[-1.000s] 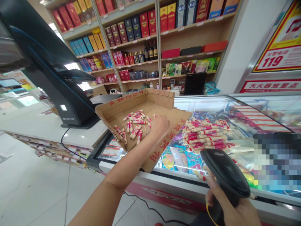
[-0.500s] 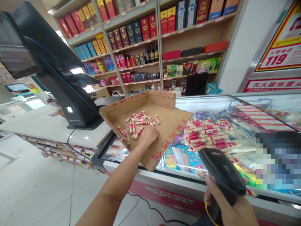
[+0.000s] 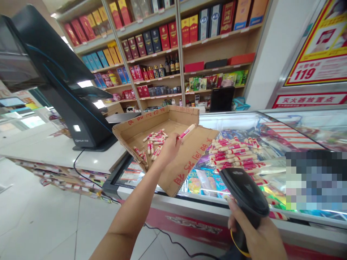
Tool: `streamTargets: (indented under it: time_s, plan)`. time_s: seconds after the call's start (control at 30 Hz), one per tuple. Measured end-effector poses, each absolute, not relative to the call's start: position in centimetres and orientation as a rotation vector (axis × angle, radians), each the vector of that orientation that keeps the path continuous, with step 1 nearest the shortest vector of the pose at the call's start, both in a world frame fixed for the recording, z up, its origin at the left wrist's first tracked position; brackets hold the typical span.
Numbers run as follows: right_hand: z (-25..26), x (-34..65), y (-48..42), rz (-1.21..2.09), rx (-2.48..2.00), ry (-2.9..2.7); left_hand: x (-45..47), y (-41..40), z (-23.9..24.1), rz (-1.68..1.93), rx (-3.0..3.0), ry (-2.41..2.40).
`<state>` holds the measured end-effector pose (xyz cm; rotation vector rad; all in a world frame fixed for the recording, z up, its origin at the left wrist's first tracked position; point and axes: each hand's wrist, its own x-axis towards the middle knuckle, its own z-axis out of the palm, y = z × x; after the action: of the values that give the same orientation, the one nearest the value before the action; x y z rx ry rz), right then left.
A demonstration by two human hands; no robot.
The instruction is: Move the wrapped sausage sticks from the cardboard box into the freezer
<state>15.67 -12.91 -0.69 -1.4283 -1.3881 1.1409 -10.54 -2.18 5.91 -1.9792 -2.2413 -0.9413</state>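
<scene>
My left hand (image 3: 168,148) reaches over a flattened cardboard box (image 3: 189,159) and pinches one red-and-white sausage stick (image 3: 186,131), lifted clear of the box floor. Several more sausage sticks (image 3: 153,141) lie loose inside the box. My right hand (image 3: 256,236) grips the handle of a black barcode scanner (image 3: 244,191), held low in front of the freezer edge. To the right of the box, a stack of sausage sticks (image 3: 234,155) lies on the glass lid of a chest freezer (image 3: 298,126).
A black checkout terminal (image 3: 59,90) stands on the white counter (image 3: 48,150) at left, its cable hanging down. Shelves (image 3: 162,43) of boxed bottles and snacks line the back wall. A red-and-yellow poster (image 3: 320,54) hangs at right. A blurred-out patch covers the freezer's right part.
My left hand dipped into the loose sausage sticks in the box, closed on one and lifted it up. The scanner in my right hand has shifted slightly left.
</scene>
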Motion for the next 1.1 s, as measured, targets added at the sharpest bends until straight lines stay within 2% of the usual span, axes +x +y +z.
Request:
streamTargets:
  time_s: [0.2,0.47,0.8,1.1]
  plan:
    - [-0.8,14.8,-12.7,1.119,-1.375,-1.379,-7.9,-1.1,5.2,-1.078,-2.359,-1.888]
    - [-1.4,13.9,-12.3,1.142,-1.321,-1.367,-7.5,-1.1,1.7,-0.832,-2.493,-1.836]
    - [-1.2,12.2,-12.3,1.162,-1.303,-1.301,-7.7,-1.4,1.7,-0.641,-2.536,-1.695]
    - [-0.4,11.9,-12.2,1.133,-1.348,-1.309,-7.7,-1.4,1.4,-0.608,-2.522,-1.601]
